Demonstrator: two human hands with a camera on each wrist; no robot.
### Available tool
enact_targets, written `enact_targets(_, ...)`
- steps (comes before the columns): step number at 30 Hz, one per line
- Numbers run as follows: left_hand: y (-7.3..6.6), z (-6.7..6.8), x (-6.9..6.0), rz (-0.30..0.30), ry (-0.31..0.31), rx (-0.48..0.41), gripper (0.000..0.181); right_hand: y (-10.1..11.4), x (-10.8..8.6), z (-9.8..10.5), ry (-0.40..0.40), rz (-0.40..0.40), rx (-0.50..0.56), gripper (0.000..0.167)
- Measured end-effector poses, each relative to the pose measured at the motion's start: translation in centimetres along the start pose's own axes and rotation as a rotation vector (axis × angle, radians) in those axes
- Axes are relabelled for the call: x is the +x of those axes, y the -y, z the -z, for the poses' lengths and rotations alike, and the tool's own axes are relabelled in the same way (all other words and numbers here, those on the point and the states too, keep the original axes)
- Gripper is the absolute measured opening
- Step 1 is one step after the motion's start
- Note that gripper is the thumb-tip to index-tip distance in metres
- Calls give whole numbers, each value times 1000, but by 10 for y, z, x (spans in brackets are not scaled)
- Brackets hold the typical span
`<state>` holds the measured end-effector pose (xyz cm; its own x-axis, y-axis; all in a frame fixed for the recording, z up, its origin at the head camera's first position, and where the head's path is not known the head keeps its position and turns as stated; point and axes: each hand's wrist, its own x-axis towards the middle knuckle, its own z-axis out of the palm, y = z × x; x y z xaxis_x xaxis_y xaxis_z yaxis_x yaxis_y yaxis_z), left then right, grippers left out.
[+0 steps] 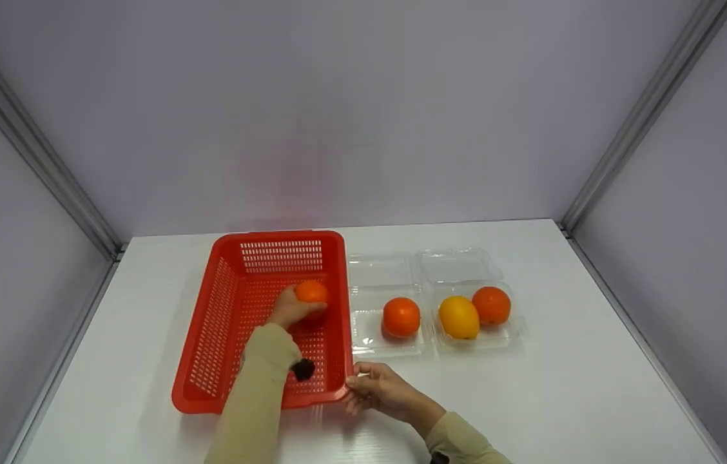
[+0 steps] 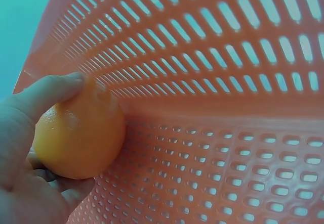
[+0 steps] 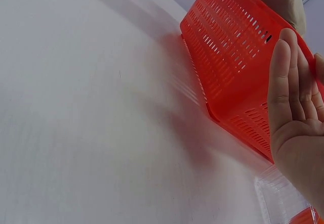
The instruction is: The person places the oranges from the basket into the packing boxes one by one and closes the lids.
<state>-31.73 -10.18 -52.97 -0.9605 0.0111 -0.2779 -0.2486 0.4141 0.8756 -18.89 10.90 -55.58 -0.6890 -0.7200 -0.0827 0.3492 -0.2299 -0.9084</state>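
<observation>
Inside a red plastic basket (image 1: 205,322), my left hand (image 1: 287,310) grips an orange (image 1: 310,292) near the right wall. The left wrist view shows the thumb across the top of this orange (image 2: 83,133) and fingers beneath it. At the basket's near right corner, my right hand (image 1: 389,393) holds the rim, thumb on top. In the right wrist view its fingers (image 3: 280,82) lie along the outside of the basket (image 3: 228,47). Right of the basket, another orange (image 1: 401,317) sits in a clear plastic container (image 1: 370,345).
A second clear container (image 1: 457,267) stands farther right, its lid folded back. It holds a yellow-orange fruit (image 1: 459,318) and an orange (image 1: 491,305) side by side. The white table (image 1: 570,386) has grey walls behind it and at both sides.
</observation>
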Motion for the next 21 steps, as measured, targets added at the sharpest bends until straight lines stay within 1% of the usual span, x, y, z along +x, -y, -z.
enact_targets(4,0,0,0,11,-7,-26,64,0,-1,0,-3,-1,-1,14)
enact_targets(10,1,0,2,-2,-39,-39,66,1,-2,1,-13,-25,2,12)
enact_targets(17,-2,1,2,-23,-47,-46,65,1,0,4,8,12,-13,15)
enact_targets(21,-5,2,1,-12,-35,-83,63,1,1,4,-1,11,-26,17)
